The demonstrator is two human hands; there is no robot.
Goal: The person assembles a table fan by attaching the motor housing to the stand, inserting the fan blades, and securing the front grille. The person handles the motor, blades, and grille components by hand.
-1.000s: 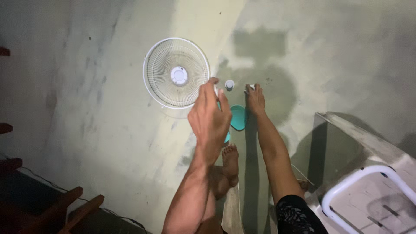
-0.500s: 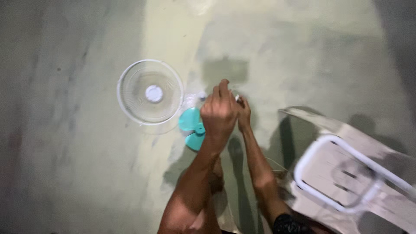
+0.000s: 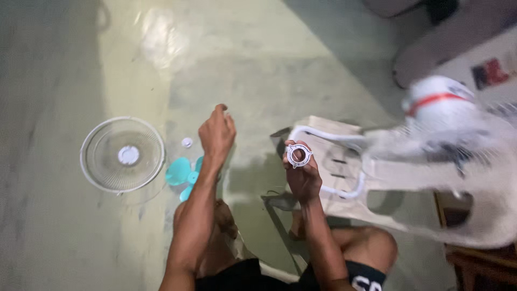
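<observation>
Right hand pinches a white plastic ring nut upright at chest height, beside the blurred fan body. Left hand is raised, loosely closed, apparently empty. Advice: keep the ring square to the shaft, threads facing it, and start by fingertips.

A home floor — bare painted concrete, white plastic chair, dismantled fan's grille and blades.

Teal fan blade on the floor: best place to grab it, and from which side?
Take the teal fan blade at its central hub, coming straight down from above. It lies flat on the floor, so the thin blades give little edge; the left hand is nearest.
</observation>
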